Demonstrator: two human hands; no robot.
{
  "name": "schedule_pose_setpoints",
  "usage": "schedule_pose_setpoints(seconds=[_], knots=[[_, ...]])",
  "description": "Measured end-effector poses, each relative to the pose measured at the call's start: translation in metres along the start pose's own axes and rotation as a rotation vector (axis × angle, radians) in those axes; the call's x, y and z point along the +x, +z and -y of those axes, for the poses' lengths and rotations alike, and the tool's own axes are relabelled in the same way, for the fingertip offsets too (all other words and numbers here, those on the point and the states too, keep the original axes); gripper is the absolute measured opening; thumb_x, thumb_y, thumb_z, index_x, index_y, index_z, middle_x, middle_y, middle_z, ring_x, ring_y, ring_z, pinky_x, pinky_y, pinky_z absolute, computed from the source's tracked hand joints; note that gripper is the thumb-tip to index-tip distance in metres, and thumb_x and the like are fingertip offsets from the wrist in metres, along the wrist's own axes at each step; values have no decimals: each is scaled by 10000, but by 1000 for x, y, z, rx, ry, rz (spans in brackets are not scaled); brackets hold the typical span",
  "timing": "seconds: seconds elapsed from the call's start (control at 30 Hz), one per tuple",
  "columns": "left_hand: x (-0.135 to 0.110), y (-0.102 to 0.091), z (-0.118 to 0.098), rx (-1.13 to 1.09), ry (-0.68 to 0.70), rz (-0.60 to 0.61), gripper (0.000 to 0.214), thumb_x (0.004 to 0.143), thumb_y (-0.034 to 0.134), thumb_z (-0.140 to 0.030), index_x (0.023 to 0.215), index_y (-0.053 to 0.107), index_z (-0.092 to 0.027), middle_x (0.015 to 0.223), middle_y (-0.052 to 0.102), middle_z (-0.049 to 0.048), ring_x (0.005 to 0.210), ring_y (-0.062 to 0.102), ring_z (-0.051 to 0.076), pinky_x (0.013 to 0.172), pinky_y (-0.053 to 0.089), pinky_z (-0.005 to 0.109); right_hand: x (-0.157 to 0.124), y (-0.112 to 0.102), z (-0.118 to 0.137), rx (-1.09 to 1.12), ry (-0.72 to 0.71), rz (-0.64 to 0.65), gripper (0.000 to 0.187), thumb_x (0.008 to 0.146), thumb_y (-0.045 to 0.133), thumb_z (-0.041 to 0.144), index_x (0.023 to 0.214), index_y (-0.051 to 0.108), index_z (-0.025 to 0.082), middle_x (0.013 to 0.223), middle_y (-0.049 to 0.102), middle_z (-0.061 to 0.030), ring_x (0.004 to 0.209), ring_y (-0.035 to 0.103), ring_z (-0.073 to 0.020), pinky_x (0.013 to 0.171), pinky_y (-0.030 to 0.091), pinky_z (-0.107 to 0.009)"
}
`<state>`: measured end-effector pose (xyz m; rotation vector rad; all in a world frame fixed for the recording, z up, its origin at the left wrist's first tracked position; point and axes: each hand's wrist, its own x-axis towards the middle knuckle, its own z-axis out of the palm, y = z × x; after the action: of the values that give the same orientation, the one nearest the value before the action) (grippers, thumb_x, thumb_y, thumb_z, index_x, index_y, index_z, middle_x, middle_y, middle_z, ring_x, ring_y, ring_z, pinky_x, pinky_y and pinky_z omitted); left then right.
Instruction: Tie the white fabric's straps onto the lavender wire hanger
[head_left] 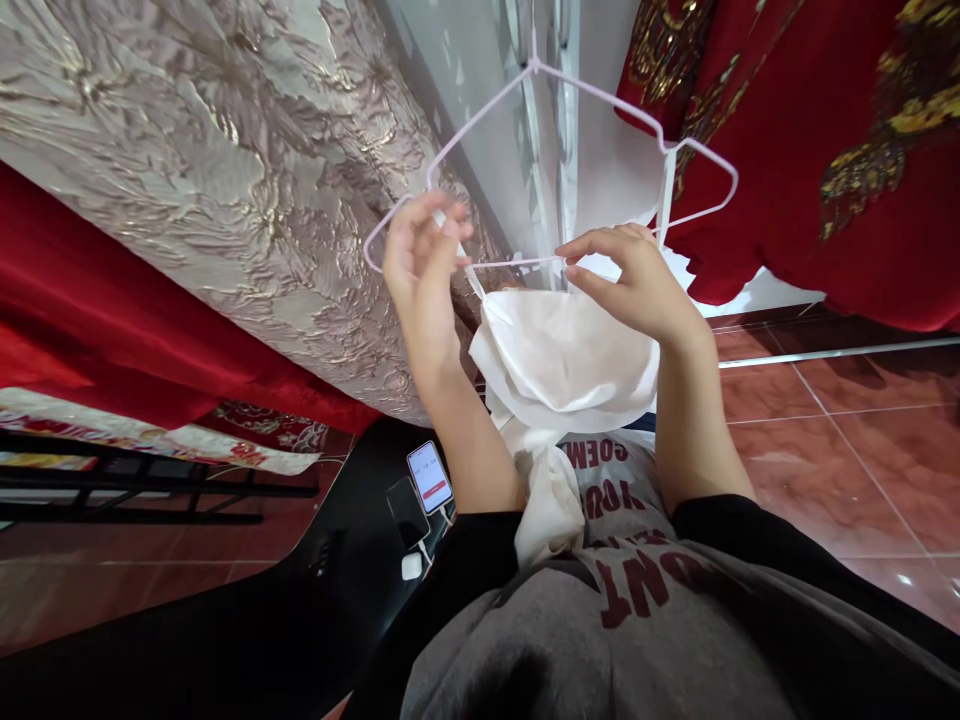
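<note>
A pale pink clothes hanger [604, 92] hangs in front of me. From it hangs a white garment with thin straps [570, 350], its right strap looped over the hanger's right shoulder. My left hand [421, 255] is at the hanger's left end, beside the other strap. Its fingers are loosely curled and apart, slightly blurred, and I see no firm grip. With thumb and fingertips, my right hand [630, 275] pinches the hanger's lower bar just above the garment's top edge. The cloth trails down against my shirt.
Pinkish embossed fabric [247, 180] hangs at the left, red cloth with gold sequins [840, 140] at the right. On a black surface [315, 560] lie a lit phone [430, 475], a dark phone [407, 512] and a white case [412, 567]. A black rack [150, 485] stands left.
</note>
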<state>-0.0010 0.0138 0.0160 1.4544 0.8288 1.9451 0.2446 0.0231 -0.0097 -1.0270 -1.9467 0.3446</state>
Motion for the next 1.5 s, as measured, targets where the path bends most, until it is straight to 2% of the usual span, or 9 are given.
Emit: schedule_pose_setpoints(seconds=[0.17, 0.3, 0.37, 0.57, 0.77, 0.9, 1.03, 1.33, 1.5], knots=[[14, -23, -16, -142, 64, -31, 181, 1183, 621, -338, 1345, 695, -309, 1486, 741, 23, 1511, 625, 247, 1140, 603, 376, -1, -4, 0, -1, -7, 6, 195, 1023, 649, 421, 1123, 793, 336, 1236, 847, -14, 1162, 730, -308, 1283, 397, -626], [11, -56, 5, -2, -11, -341, 185, 1158, 624, -294, 1333, 680, -282, 1549, 679, 41, 1484, 628, 241, 963, 631, 312, -3, -7, -2, -14, -11, -6, 204, 1021, 657, 432, 1129, 802, 339, 1231, 849, -25, 1158, 729, -308, 1260, 437, -610], [4, -61, 17, 87, -140, -369, 137, 1116, 678, -305, 1238, 720, -259, 1440, 737, 68, 1351, 703, 269, 841, 620, 311, -3, -5, -2, -14, -17, -10, 224, 1032, 650, 457, 1144, 803, 337, 1250, 848, -29, 1168, 735, -309, 1252, 454, -607], [-13, -37, 28, -33, -260, -84, 248, 1084, 736, -501, 1118, 795, -262, 1226, 836, 99, 1165, 770, 291, 717, 569, 332, -3, 4, 2, 41, -50, -54, 252, 1048, 661, 493, 1205, 798, 350, 1345, 815, -47, 1336, 726, -320, 1290, 462, -602], [-11, -24, 27, 24, -307, -136, 192, 1202, 552, -374, 1098, 644, -243, 1139, 856, 53, 1273, 748, 268, 766, 534, 350, 0, -1, -35, 131, 159, -630, 373, 918, 714, 334, 1286, 722, 271, 1364, 745, -148, 921, 709, -218, 857, 624, -434], [-12, -26, 28, 65, -279, -116, 197, 1198, 575, -412, 1093, 601, -248, 1129, 858, 60, 1250, 768, 287, 764, 520, 366, -2, -5, -46, 150, 267, -552, 238, 862, 747, 295, 1092, 771, 241, 990, 797, -74, 653, 544, -147, 654, 510, -367], [-13, -27, 29, 38, -227, -117, 230, 1175, 614, -438, 1013, 636, -276, 1061, 847, 35, 997, 787, 233, 717, 540, 358, -3, -5, -26, 182, 260, -673, 85, 877, 707, 274, 907, 770, 226, 770, 745, -45, 608, 566, -154, 595, 448, -363], [-17, -23, 27, 23, -177, -120, 263, 1120, 689, -501, 972, 667, -285, 1025, 847, 52, 805, 769, 205, 639, 550, 322, -2, -6, -36, 220, 274, -790, 182, 794, 747, 247, 975, 760, 240, 860, 741, -68, 678, 607, -202, 648, 474, -410], [-16, -24, 28, 50, -182, -138, 315, 1077, 728, -570, 951, 658, -290, 1025, 845, 71, 778, 766, 213, 635, 562, 318, 6, -12, -13, 239, 205, -635, 102, 769, 799, 173, 816, 745, 246, 797, 757, -47, 670, 580, -170, 675, 483, -388]])
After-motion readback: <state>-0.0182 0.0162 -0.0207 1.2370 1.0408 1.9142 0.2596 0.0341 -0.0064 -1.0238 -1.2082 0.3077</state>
